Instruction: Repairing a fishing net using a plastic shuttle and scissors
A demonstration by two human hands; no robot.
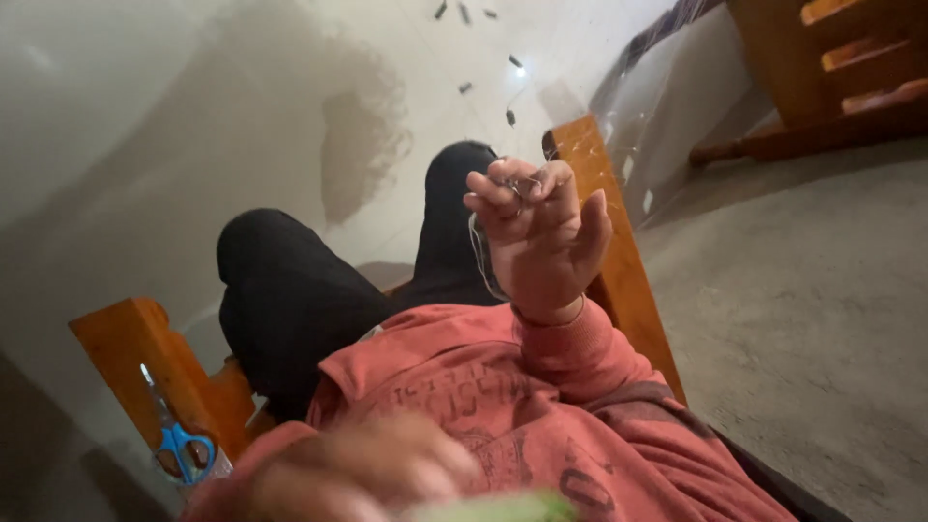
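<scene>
one raised right hand (541,242) pinches thin clear thread (478,253); left hand (362,474) blurred.

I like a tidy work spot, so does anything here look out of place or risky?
Blue-handled scissors lie on the narrow wooden armrest, blades open, where they might slide off. Small dark bits lie scattered on the pale floor. The right hand pinches thin thread; the left hand is blurred.

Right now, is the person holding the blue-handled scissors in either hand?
No. The scissors lie on the wooden armrest, apart from both hands; the right hand pinches a thin thread instead.
</scene>
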